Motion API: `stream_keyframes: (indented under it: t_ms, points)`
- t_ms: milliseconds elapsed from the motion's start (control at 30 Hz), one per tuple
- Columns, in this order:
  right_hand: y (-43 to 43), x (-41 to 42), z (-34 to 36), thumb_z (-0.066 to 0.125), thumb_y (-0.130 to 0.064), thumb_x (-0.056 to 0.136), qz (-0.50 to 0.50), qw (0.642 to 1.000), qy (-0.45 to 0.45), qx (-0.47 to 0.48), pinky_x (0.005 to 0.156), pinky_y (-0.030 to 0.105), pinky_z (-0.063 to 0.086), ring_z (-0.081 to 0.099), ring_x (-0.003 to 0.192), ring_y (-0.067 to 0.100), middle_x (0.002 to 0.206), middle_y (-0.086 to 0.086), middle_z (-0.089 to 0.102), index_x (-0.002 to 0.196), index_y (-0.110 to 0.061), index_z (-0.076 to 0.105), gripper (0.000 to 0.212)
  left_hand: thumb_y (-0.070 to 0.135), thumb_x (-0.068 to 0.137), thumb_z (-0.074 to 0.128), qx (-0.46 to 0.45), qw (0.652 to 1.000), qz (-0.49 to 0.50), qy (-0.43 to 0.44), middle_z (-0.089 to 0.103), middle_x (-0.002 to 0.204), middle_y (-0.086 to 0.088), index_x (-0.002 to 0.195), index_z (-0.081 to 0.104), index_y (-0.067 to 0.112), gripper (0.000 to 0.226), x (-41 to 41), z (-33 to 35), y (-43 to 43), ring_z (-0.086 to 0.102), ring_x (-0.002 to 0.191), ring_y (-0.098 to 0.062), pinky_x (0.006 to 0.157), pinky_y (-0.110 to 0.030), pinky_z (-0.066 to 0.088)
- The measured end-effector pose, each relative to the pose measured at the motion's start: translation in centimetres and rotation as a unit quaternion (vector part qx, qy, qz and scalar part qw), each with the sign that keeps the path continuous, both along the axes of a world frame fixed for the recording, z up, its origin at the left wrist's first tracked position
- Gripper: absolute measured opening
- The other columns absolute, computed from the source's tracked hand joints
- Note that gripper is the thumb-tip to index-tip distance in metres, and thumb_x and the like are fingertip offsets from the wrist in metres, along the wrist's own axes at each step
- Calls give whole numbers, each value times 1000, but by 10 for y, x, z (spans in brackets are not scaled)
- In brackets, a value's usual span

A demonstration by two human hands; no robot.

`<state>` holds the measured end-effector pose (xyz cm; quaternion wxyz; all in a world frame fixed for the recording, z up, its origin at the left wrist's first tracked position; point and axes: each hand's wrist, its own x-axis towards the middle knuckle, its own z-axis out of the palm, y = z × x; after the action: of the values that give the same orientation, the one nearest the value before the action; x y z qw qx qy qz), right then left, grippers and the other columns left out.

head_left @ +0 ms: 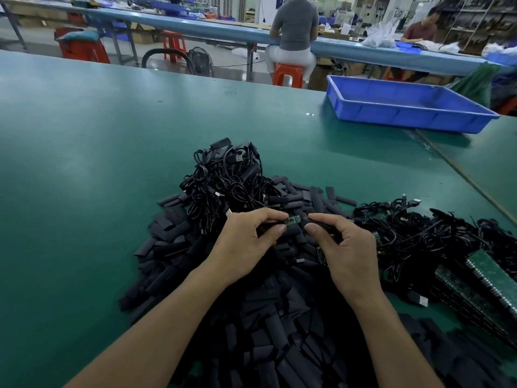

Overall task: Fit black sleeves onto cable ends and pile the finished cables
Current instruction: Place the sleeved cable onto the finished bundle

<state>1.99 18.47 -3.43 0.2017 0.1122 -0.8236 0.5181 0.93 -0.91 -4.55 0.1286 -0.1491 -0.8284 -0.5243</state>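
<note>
Your left hand (pixel 246 242) sits over the middle of the table (pixel 84 163), thumb and forefinger pinched on a cable end (pixel 275 226); its small green board (pixel 293 219) sticks out to the right of your fingertips. Your right hand (pixel 347 247) faces it, thumb and forefinger curled tight round one black sleeve (pixel 321 223). The sleeve's open mouth points at the board, just beside it; you cannot tell whether the two touch. Both hands hover above the heap of loose sleeves (pixel 265 317), which spreads from under your forearms toward the near edge. Behind your hands lies the pile of coiled cables (pixel 223 180), sleeves already on several ends near its top. To your right is a second tangle of cables (pixel 419 233), some with bare boards showing. Next to that tangle, at the right edge, stands a stack of green boards (pixel 481 284). A blue tray (pixel 405 105) rests far off at the table's back right. Beyond the table, people sit at a long bench (pixel 195 26).
</note>
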Motion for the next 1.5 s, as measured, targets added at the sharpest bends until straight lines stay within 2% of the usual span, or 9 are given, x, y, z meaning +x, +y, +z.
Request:
stream_keyframes:
  t_ms: [167, 400, 633, 833, 933, 1033, 1200, 1333, 1500]
  points:
    - [1, 0, 0, 71, -34, 83, 2, 1000, 3, -1, 72, 3, 45, 66, 85, -9, 86, -27, 70, 98, -37, 71, 15, 17, 93, 71, -8, 1000, -13, 3, 68, 85, 34, 114, 73, 25, 23, -1, -1, 0, 68, 81, 6, 79, -13, 52]
    - [3, -2, -1, 79, -22, 82, 23, 999, -22, 11, 71, 1, 45, 65, 84, -12, 83, -33, 68, 104, -31, 73, 24, 18, 93, 70, -10, 1000, -21, 1, 70, 88, 26, 111, 73, 30, 22, -1, 0, 0, 69, 73, -3, 74, -18, 55]
    - [5, 0, 3, 76, -35, 76, 67, 996, -49, 18, 70, 6, 49, 68, 85, -8, 88, -33, 69, 102, -37, 72, 26, 15, 92, 72, -6, 999, -37, 2, 71, 94, 28, 109, 73, 30, 23, -2, 0, -1, 69, 82, 4, 79, -16, 54]
    - [7, -1, 2, 77, -23, 83, 106, 992, -75, 9, 68, 11, 51, 70, 78, -1, 86, -22, 73, 99, -36, 74, 21, 28, 89, 71, -33, 998, -54, -19, 73, 97, 28, 107, 60, 46, 28, -1, 4, -2, 68, 98, 3, 94, -42, 54]
    - [7, -1, 2, 77, -20, 83, 110, 991, -75, 7, 68, 10, 50, 70, 77, -1, 86, -21, 74, 96, -37, 73, 22, 30, 89, 72, -37, 998, -51, -21, 73, 97, 28, 105, 58, 45, 26, 0, 4, -2, 68, 96, 2, 92, -43, 53]
    - [6, 0, 3, 77, -20, 84, 97, 993, -60, 4, 72, 13, 52, 70, 82, 0, 89, -21, 74, 95, -41, 73, 24, 30, 88, 76, -30, 999, -26, -4, 74, 93, 21, 100, 63, 40, 20, 1, 3, -2, 68, 93, 2, 87, -29, 53]
    - [7, 2, 5, 78, -21, 83, 79, 996, -35, -4, 72, 10, 51, 70, 85, -2, 90, -25, 73, 94, -43, 72, 24, 41, 92, 68, -48, 999, 5, 0, 71, 70, 10, 82, 71, 30, 15, 2, 5, 0, 63, 59, -7, 57, -29, 51]
    - [6, 2, 6, 77, -25, 81, 79, 996, -33, -8, 74, 11, 52, 70, 85, -2, 89, -24, 74, 93, -42, 73, 22, 37, 97, 61, -53, 998, -11, -24, 73, 75, 12, 85, 71, 31, 17, 3, 6, -1, 67, 64, -18, 64, -46, 55]
    - [5, 3, 5, 76, -33, 75, 91, 995, -43, -19, 71, 12, 53, 71, 82, 1, 90, -20, 75, 98, -41, 74, 24, 37, 96, 63, -50, 998, -20, -34, 73, 76, 15, 85, 72, 30, 15, 3, 7, -2, 69, 70, -10, 70, -46, 57]
